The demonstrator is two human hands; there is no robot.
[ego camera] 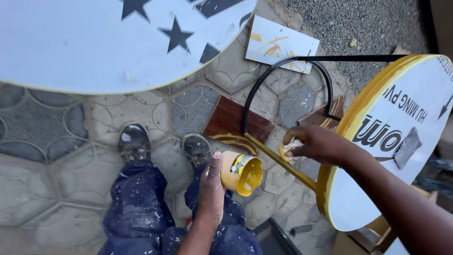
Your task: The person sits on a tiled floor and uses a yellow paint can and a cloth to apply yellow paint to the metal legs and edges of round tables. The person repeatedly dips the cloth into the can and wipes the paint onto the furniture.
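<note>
A large round sign (401, 137) stands on edge at the person's right, its white face turned toward the camera and its rim painted yellow. From the lower rim a straight flat bar (278, 163), also yellow, runs up and to the left toward the middle of the view, where it meets a black curved metal frame (283, 71) that arcs above it. The bar's long axis lies on a slant between the two hands, and the right hand is plainly the nearer one.

A second white disc with dark stars (94, 42) fills the upper left, over a paved floor (47, 156) of patterned stones. A paint-smeared white board (278, 42) and a brown wooden piece (233, 123) lie on the floor beyond the shoes.

The right hand (321, 144) is curled shut, pinching a small paint-soaked applicator (287, 151) against the upper side of the bar. The left hand (211, 189) is wrapped around a small tin of yellow paint (243, 174), tipped so its open mouth faces the bar, just beside it.
</note>
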